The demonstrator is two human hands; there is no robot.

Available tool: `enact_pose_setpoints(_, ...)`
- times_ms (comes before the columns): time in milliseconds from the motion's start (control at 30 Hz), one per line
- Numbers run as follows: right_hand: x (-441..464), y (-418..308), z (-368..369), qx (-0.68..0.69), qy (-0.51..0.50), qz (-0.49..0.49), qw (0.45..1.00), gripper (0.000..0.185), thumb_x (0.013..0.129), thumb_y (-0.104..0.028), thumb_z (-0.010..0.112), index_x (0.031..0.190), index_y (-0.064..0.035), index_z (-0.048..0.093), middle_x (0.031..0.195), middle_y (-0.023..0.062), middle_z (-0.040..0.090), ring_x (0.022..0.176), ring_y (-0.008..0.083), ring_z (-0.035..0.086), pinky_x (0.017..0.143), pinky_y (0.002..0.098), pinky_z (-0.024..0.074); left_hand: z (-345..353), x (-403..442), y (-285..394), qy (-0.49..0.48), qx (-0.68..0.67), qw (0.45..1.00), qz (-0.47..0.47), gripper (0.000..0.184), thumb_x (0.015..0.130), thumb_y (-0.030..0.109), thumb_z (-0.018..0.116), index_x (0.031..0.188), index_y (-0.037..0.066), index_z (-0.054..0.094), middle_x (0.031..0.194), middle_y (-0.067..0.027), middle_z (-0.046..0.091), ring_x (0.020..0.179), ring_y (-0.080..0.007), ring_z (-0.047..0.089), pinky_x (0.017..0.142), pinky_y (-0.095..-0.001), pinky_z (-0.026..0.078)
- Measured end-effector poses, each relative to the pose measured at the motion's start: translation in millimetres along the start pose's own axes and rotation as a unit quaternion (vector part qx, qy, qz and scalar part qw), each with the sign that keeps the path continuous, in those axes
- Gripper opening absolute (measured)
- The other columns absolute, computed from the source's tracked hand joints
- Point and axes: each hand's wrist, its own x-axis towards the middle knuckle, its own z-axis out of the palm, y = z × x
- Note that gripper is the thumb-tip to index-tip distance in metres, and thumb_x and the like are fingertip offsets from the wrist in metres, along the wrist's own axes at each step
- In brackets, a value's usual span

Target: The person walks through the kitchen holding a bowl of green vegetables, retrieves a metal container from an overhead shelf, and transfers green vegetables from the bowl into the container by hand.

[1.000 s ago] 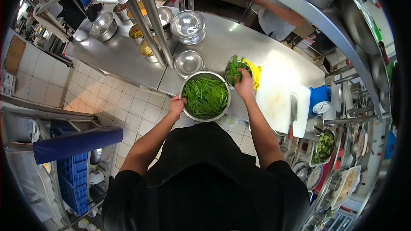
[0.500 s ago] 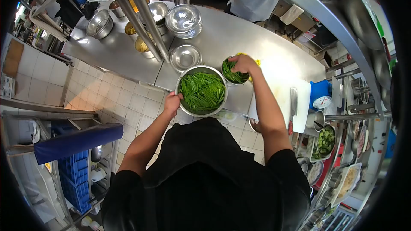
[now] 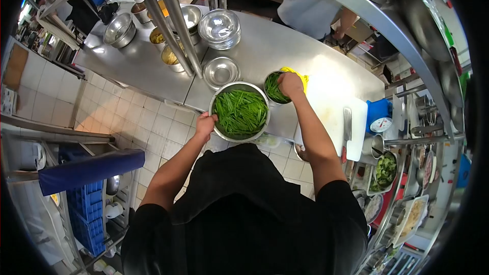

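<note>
Greens [image 3: 240, 112] fill a large steel bowl [image 3: 239, 138] at the near edge of the counter [image 3: 260, 46], its rim gripped by the left hand [image 3: 205, 123], apparently for steadiness. A smaller bowl [image 3: 265, 84] of greens stands just beside, presumably for short reach; the right hand [image 3: 291, 84] is at it, fingers hidden, grasp indeterminable.
</note>
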Motion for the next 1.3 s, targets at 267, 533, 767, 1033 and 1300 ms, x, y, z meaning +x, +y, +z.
enact_pose_setpoints(267, -57.4, -70.6, -26.7, 0.048, 0.003, -0.099, 0.994, 0.029, 0.077, -0.025, 0.065, 0.100, -0.0085, 0.064, 0.094, 0.0148, 0.065, 0.086, 0.0300, 0.064, 0.079, 0.0408, 0.0512, 7.8, -9.2, 8.3, 0.023, -0.028, 0.999, -0.010, 0.006, 0.076, 0.002, 0.055, 0.072, 0.003, 0.060, 0.056, -0.0005, 0.051, 0.041, -0.0100, 0.042, 0.035, -0.0262, 0.029)
enact_pose_setpoints(533, -101.1, -119.8, 116.7, -0.162, 0.014, -0.107, 0.981, 0.028, 0.080, -0.019, 0.058, 0.100, 0.0001, 0.061, 0.108, 0.0234, 0.054, 0.099, 0.0427, 0.053, 0.074, 0.0446, 0.0505, 18.3, -8.7, 12.8, 0.034, -0.002, 0.999, 0.020, 0.010, 0.075, 0.001, 0.053, 0.079, 0.002, 0.062, 0.064, -0.0037, 0.058, 0.046, -0.0128, 0.050, 0.039, -0.0278, 0.037)
enact_pose_setpoints(767, -95.8, -119.4, 68.9, -0.088, -0.063, -0.165, 0.980, 0.021, 0.080, -0.010, 0.051, 0.095, -0.0026, 0.064, 0.090, 0.0173, 0.063, 0.086, 0.0324, 0.063, 0.073, 0.0390, 0.0530, 14.0, -12.2, 12.4, 0.042, -0.016, 0.999, -0.011, 0.008, 0.075, 0.000, 0.054, 0.080, 0.003, 0.060, 0.065, -0.0046, 0.059, 0.045, -0.0136, 0.050, 0.037, -0.0275, 0.038)
enact_pose_setpoints(1033, -102.4, -93.5, 45.3, 0.055, -0.010, -0.181, 0.982, 0.035, 0.073, -0.006, 0.057, 0.108, -0.0070, 0.062, 0.100, 0.0157, 0.063, 0.090, 0.0326, 0.062, 0.078, 0.0417, 0.0510, 13.8, -19.6, 19.9, 0.039, -0.027, 0.999, -0.016, 0.008, 0.075, 0.003, 0.055, 0.078, 0.005, 0.062, 0.061, -0.0014, 0.056, 0.044, -0.0106, 0.047, 0.035, -0.0256, 0.035)
enact_pose_setpoints(1300, -123.6, -86.9, 46.7, 0.105, 0.011, -0.194, 0.975, 0.043, 0.071, -0.004, 0.057, 0.115, -0.0066, 0.058, 0.105, 0.0158, 0.061, 0.091, 0.0338, 0.060, 0.080, 0.0420, 0.0496, 18.4, -23.1, 26.9, 0.048, -0.017, 0.999, -0.014, 0.003, 0.075, 0.003, 0.057, 0.075, 0.006, 0.058, 0.056, 0.0001, 0.052, 0.038, -0.0105, 0.039, 0.033, -0.0255, 0.032)
